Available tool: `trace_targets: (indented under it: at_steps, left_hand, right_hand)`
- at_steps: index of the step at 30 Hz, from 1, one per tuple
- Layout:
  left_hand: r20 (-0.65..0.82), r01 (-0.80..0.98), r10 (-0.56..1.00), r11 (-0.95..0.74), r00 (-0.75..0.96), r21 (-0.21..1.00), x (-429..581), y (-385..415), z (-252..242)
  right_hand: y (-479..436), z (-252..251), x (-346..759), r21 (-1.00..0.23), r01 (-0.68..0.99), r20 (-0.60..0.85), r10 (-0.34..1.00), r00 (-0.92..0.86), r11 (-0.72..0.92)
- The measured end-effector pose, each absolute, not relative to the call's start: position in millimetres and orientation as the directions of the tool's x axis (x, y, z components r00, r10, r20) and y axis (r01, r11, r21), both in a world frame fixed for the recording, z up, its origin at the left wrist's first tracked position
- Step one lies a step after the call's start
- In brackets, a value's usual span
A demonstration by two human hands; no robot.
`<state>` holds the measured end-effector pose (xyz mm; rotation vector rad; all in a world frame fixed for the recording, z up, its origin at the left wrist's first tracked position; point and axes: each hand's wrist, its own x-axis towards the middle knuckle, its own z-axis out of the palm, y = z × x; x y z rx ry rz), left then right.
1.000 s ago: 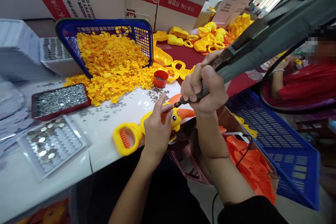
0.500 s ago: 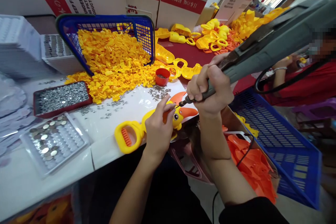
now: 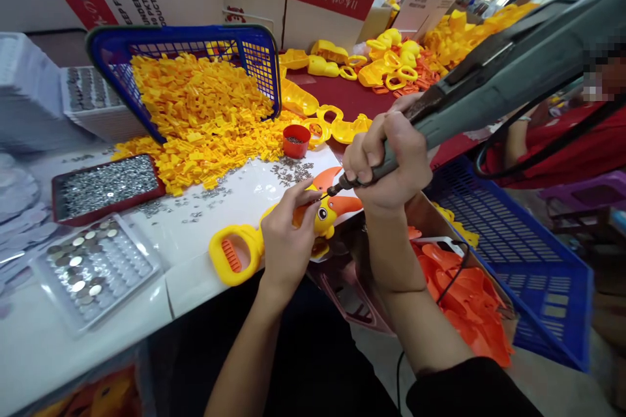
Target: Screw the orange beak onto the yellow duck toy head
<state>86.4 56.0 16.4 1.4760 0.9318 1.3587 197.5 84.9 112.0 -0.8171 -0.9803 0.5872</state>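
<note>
My right hand is wrapped round a grey-green electric screwdriver, held at a slant with its thin bit pointing down to the left. The bit's tip meets the fingertips of my left hand. Thumb and forefinger there are pinched together; whatever sits between them is too small to make out. Beneath that hand lies a yellow duck-headed toy with an orange beak, a printed eye and a looped handle. My left hand hides its middle. Small screws are scattered just beyond it.
A red cup of screws stands near a blue basket spilling yellow parts. To the left are a tray of metal pieces and a white tray with discs. At right, a box holds orange parts; a co-worker's red sleeve shows beyond.
The whole view has shifted slightly, so most things appear a little further left. Both hands keep their grips, with the screwdriver's bit still at my left fingertips.
</note>
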Motion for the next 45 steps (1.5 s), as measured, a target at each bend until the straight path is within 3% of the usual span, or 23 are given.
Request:
trace_targets:
  at_steps: [6, 10, 20, 27, 32, 35, 41, 45]
  left_hand:
    - [0.226, -0.219, 0.966, -0.195, 0.126, 0.956, 84, 60, 20]
    - [0.215, -0.246, 0.969, -0.181, 0.119, 0.952, 84, 61, 23]
    - [0.31, -0.097, 0.95, -0.304, 0.046, 0.948, 87, 57, 18]
    - [0.431, 0.104, 0.902, -0.432, 0.033, 0.896, 89, 56, 18]
    - [0.548, 0.202, 0.835, -0.544, 0.04, 0.814, 90, 55, 12]
    - [0.562, 0.211, 0.826, -0.558, 0.045, 0.802, 91, 54, 9]
    - [0.659, 0.277, 0.75, -0.645, 0.051, 0.712, 93, 55, 5]
    - [0.686, 0.299, 0.727, -0.661, 0.032, 0.688, 93, 56, 4]
  right_hand:
    - [86, 111, 199, -0.736, -0.179, 0.528, 0.72, 0.451, 0.653]
    - [86, 109, 202, -0.741, -0.16, 0.532, 0.715, 0.453, 0.653]
    - [95, 110, 201, -0.747, 0.026, 0.572, 0.621, 0.536, 0.665]
    - [102, 102, 204, -0.809, 0.109, 0.558, 0.698, 0.448, 0.578]
    - [104, 99, 209, -0.824, 0.074, 0.534, 0.729, 0.428, 0.561]
    - [104, 99, 207, -0.86, 0.064, 0.499, 0.805, 0.32, 0.507]
    - [103, 101, 191, -0.801, 0.048, 0.573, 0.742, 0.348, 0.596]
    - [107, 99, 191, -0.838, 0.019, 0.525, 0.797, 0.297, 0.545]
